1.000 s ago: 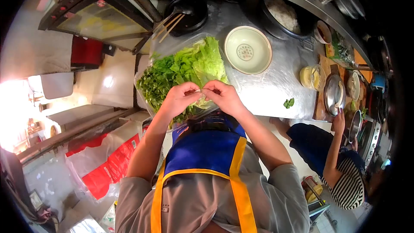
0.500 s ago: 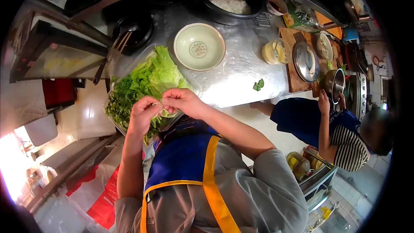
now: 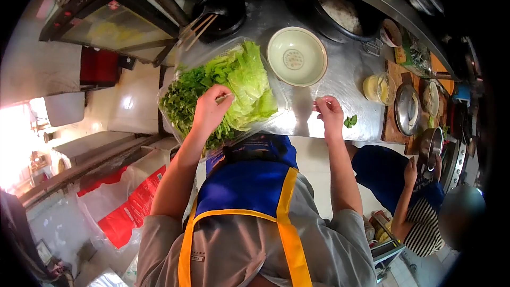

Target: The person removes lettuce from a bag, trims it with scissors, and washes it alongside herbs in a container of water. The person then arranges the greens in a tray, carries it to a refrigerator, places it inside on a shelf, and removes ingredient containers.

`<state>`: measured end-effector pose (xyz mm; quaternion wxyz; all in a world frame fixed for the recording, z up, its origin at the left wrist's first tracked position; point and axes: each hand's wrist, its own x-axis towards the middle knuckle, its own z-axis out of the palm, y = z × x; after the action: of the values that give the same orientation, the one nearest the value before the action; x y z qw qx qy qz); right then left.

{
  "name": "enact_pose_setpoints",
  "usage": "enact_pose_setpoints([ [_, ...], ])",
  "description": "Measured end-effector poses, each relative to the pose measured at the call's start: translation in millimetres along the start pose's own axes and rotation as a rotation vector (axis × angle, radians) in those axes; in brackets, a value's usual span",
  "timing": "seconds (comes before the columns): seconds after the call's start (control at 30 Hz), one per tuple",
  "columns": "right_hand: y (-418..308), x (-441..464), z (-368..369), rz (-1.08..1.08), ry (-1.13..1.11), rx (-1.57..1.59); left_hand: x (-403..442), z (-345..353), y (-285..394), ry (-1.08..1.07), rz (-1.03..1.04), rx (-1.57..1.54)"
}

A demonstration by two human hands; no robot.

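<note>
A clear plastic tray (image 3: pixel 280 110) holds pale green lettuce leaves (image 3: pixel 247 82) and darker leafy herbs (image 3: pixel 183 98). Over the herbs and the lettuce's left part, my left hand (image 3: pixel 212 107) is pinched on a small thing I cannot make out. My right hand (image 3: pixel 330 114) is raised over the metal counter's front part, fingers bent together, with something tiny and unclear at the tips. Behind and between the hands stands an empty pale bowl (image 3: pixel 296 57). Just right of my right hand lies a small green leaf (image 3: pixel 350 121).
Behind are a black pan (image 3: pixel 226 18) with chopsticks and a dark pot of white food (image 3: pixel 340 13). A glass jar (image 3: pixel 379 89) and a metal lid (image 3: pixel 407 109) are to the right. A co-worker (image 3: pixel 409 202) holds a metal pan (image 3: pixel 431 146) at the far right.
My hands, earlier together over the tray, have parted. The right one has moved right over the counter. The head view has swung right and back. The co-worker has taken one hand off the pan.
</note>
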<state>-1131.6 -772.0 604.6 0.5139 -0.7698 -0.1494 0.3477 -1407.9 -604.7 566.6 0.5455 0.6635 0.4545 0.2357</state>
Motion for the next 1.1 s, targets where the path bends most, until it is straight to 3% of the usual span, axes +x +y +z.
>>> enact_pose_setpoints([
  [0.17,14.6,-0.2,-13.0,-0.055,0.07,-0.229,29.5,-8.9,-8.7,0.082,-0.13,-0.135],
  [0.27,47.7,12.3,-31.8,-0.245,0.087,-0.472,39.2,-12.2,-12.0,0.099,-0.106,-0.124],
  [0.3,52.6,14.4,-25.5,-0.524,0.175,-0.527,37.8,-13.2,-11.1,0.074,-0.081,-0.138],
  [0.43,50.9,4.8,-13.0,-0.125,0.001,-0.423,35.7,-19.4,-19.5,0.133,-0.021,-0.299],
  [0.47,59.9,6.4,-9.2,-0.124,-0.097,-0.357,30.7,-24.6,-20.4,0.176,0.001,-0.309],
  [0.6,24.9,-15.9,33.6,0.28,-0.321,-0.229,-6.3,-51.8,-51.9,0.435,0.058,-0.389],
  [0.7,41.3,-3.4,44.4,0.424,-0.421,-0.07,-47.2,-67.1,-81.4,0.621,0.0,-0.405],
  [0.8,32.1,0.2,56.0,0.509,-0.426,0.009,-83.3,-67.4,-129.4,0.741,-0.223,-0.364],
  [0.9,27.8,8.5,52.6,0.534,-0.457,-0.048,-107.6,-56.2,-128.5,0.524,-0.466,-0.666],
  [1.0,28.4,9.8,56.2,0.459,-0.497,-0.209,-112.6,-58.5,-135.7,0.399,-0.455,-0.65],
  [1.1,37.3,6.9,47.8,0.443,-0.503,-0.175,-111.3,-56.3,-136.0,0.429,-0.387,-0.695],
])
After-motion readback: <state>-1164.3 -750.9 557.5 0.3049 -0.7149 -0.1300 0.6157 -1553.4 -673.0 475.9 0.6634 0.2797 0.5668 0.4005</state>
